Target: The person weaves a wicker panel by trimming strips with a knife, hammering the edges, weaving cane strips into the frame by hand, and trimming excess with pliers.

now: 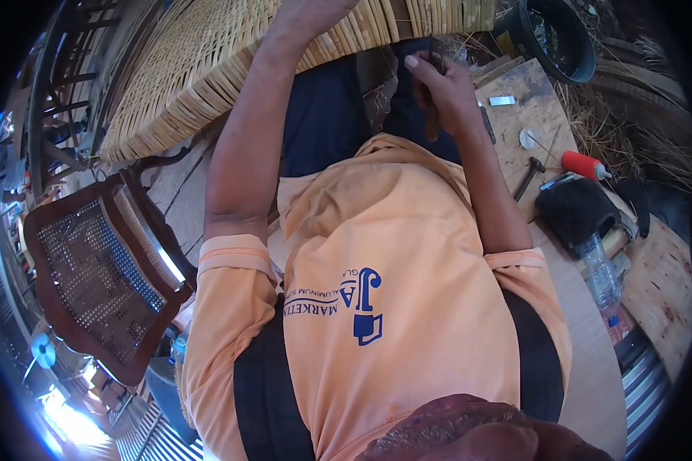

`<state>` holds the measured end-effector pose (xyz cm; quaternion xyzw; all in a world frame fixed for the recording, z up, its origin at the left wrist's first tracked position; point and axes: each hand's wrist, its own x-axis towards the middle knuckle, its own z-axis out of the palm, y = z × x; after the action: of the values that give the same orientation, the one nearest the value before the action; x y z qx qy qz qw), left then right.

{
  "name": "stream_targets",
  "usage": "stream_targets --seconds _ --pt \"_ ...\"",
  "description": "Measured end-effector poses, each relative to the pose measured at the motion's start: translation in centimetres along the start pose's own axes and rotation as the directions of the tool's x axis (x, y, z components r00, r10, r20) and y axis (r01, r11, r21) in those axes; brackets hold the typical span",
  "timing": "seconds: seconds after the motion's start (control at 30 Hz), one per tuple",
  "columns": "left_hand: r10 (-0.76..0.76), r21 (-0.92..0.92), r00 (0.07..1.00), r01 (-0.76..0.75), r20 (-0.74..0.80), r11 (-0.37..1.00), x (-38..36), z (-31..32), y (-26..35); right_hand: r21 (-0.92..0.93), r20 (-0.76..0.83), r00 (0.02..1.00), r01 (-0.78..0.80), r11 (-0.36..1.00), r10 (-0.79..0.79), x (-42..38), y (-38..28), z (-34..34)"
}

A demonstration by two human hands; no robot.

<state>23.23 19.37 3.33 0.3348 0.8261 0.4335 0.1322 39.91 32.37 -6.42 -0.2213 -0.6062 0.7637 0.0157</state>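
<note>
A woven rattan panel [207, 65] with a thick wrapped edge lies across the top of the head view, over the knees of my dark trousers [323, 115]. My left hand [315, 11] is over the panel near its front edge, with its fingers cut off by the top of the frame. Just off the panel's near edge, my right hand [446, 88] is closed round a slim tool. A brown handle end [432, 124] shows below the fingers, and a thin dark part sticks out above them.
At right, a wooden board [527, 100] carries a small pale block [502, 101] and a hammer [529, 178]. Nearby are a red bottle [584, 165], a black bag [577, 207], a plastic bottle [600, 276] and a dark bucket [553, 38]. A cane-backed chair [104, 276] stands left.
</note>
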Motion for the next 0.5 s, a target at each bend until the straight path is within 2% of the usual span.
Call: stream_targets --seconds 0.03,0.1,0.13,0.17,0.23,0.37,0.43,0.5 --pt "0.000 -0.001 1.000 0.000 0.003 1.000 0.2 0.3 -0.3 0.016 0.037 0.999 -0.007 1.000 0.006 0.3 0.2 -0.1" --pt "0.053 -0.205 0.994 -0.071 -0.093 0.976 0.6 1.0 -0.8 -0.018 0.018 1.000 0.025 1.000 -0.025 0.6 0.9 -0.6" --pt "0.051 -0.207 0.994 -0.069 -0.092 0.976 0.4 0.8 -0.6 -0.052 0.004 0.998 0.058 0.997 -0.057 0.6 0.7 -0.5" --pt "0.048 -0.138 0.996 -0.058 -0.076 0.989 0.2 0.5 -0.2 -0.052 0.002 0.999 0.051 0.997 -0.051 0.5 0.6 -0.3" --pt "0.045 -0.069 0.998 -0.049 -0.053 0.996 0.2 0.4 -0.1 -0.095 -0.109 0.952 0.276 0.956 -0.286 0.5 0.2 0.8" --pt "0.038 -0.013 0.999 -0.039 -0.035 0.999 0.4 0.0 0.1 -0.158 -0.106 0.961 0.236 0.959 -0.254 1.2 2.2 2.3" --pt "0.008 0.001 1.000 -0.008 -0.020 1.000 0.3 -0.1 0.4 -0.117 -0.121 0.931 0.330 0.937 -0.343 1.3 3.3 3.0" --pt "-0.001 0.018 1.000 0.001 0.012 1.000 0.3 -0.3 0.4 -0.048 -0.169 0.933 0.314 0.948 -0.317 0.8 3.6 3.6"
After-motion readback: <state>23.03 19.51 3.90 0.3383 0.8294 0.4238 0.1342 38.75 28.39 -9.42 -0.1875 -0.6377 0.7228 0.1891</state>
